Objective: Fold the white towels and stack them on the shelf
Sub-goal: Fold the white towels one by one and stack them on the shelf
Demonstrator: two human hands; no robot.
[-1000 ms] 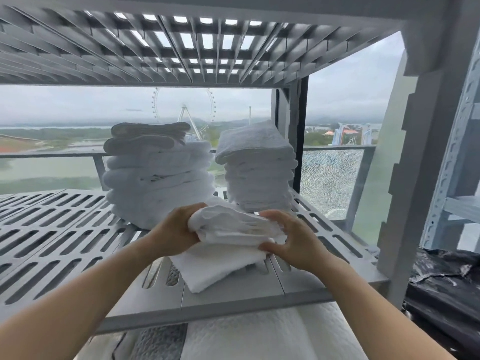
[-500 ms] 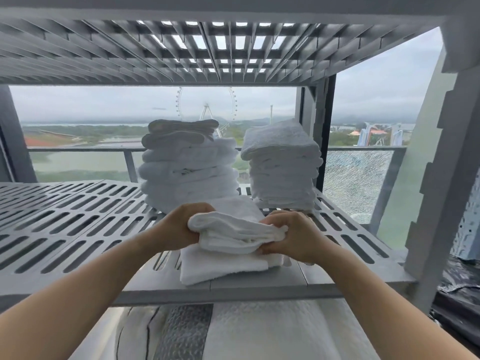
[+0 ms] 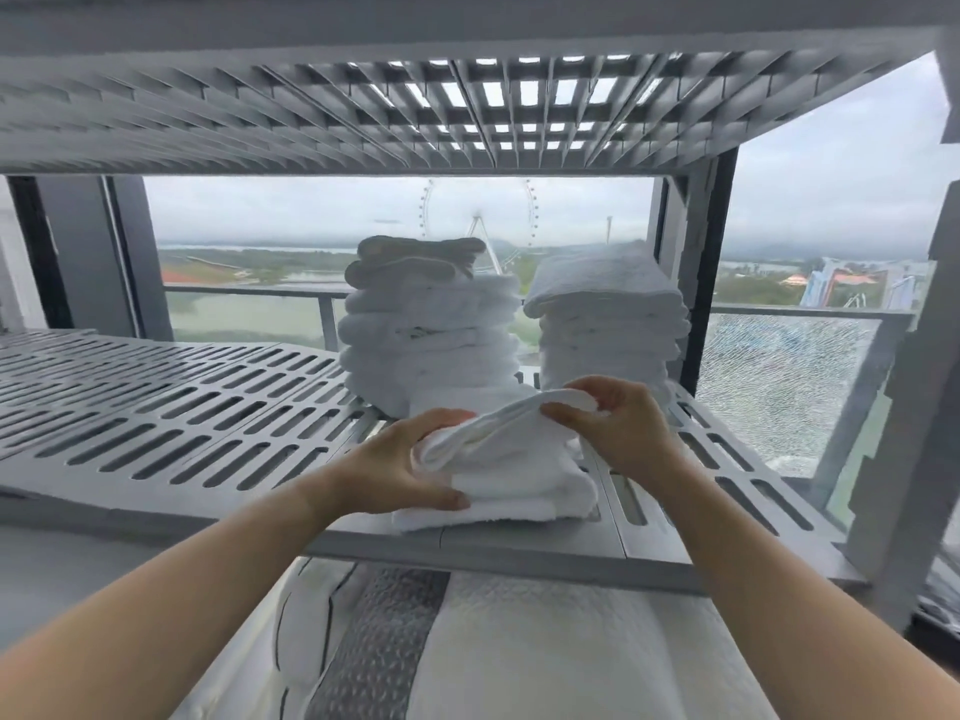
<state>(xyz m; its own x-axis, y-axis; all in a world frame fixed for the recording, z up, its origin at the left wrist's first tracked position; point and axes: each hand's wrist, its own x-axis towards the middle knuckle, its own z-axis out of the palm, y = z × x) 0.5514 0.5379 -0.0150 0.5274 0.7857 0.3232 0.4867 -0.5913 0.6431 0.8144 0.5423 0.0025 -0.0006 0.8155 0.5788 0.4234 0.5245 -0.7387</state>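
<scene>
Folded towel going down at the shelf front, both hands on it.

L to R: slotted shelf (image 3: 208, 407), then the left hand (image 3: 410, 459) curled round the near-left end of the folded white towel (image 3: 511, 462), thumb underneath. It sits on a flat towel (image 3: 493, 516) at the front edge, in front of the left stack (image 3: 431, 345) & right stack (image 3: 608, 324). The right hand (image 3: 618, 428) pinches the raised far-right corner btwn thumb & fingers. I'd lower that corner flat, square the edges w/ the towel below, and press out the bulge before letting go.
</scene>
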